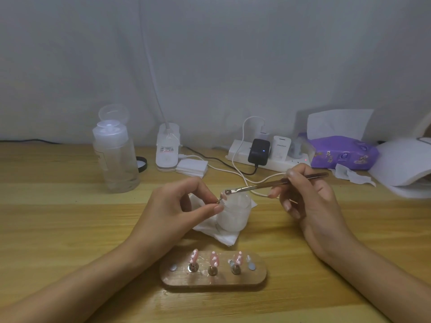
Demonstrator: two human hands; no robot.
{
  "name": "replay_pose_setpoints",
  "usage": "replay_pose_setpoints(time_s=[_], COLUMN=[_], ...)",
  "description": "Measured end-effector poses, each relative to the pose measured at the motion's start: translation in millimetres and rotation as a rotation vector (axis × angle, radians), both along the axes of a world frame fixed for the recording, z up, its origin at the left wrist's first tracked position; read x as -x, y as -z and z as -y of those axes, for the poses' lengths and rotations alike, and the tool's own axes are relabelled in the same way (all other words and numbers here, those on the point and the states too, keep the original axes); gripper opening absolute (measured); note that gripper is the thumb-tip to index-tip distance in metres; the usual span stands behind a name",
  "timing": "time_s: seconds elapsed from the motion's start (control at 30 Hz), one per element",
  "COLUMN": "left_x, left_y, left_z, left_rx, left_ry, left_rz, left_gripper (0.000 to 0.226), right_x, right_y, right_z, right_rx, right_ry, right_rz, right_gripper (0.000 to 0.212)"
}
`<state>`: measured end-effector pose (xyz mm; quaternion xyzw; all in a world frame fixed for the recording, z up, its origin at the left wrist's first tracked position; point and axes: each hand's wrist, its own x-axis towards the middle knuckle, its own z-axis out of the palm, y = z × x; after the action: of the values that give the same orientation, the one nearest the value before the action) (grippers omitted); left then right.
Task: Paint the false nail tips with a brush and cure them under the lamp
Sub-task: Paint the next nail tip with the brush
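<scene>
Painting a tip pinched in the left grip, using the brush pinched in the right grip; next likely needing steady strokes, then curing.

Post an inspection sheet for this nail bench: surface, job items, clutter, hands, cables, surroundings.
Surface: wooden table, grain visible.
Job's things: brush bristles at the held nail tip; wooden stand carries three pink tips; curing lamp at right edge, partly cut off.
Clutter: pump bottle, lid flipped open; frosted jar on a tissue; cotton pads; purple tissue pack.
Grippers: left hand pinches the tip's holder; right hand holds the brush.
Cables: white cable loops from the power strip toward the right hand; black lead beside it.
Surroundings: pale fabric backdrop.
</scene>
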<state>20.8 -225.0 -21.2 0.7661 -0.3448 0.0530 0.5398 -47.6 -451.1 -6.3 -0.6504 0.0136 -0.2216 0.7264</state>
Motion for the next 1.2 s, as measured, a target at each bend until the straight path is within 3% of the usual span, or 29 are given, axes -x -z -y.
replay_pose_setpoints(time_s=[0.97,1.1,1.2], left_x=[-1.3,-2.1,-1.7], left_y=[1.3,2.2,1.9], left_z=[-0.9,-1.2,-1.3], left_rx=[-0.003,0.002,-0.006], left_ry=[-0.004,-0.002,0.011], left_rz=[-0.012,-0.016,-0.022], left_gripper=[0.023,0.025,0.024], right_x=[1.4,0.6,1.2], right_y=[-2.3,-0.6,-1.6], right_z=[-3.6,-2.5,-1.2], right_rx=[0.02,0.035,0.013], right_ry=[-0.068,-0.008,-0.02], right_rz=[0.022,-0.025,0.006], right_gripper=[0.019,0.032,0.023])
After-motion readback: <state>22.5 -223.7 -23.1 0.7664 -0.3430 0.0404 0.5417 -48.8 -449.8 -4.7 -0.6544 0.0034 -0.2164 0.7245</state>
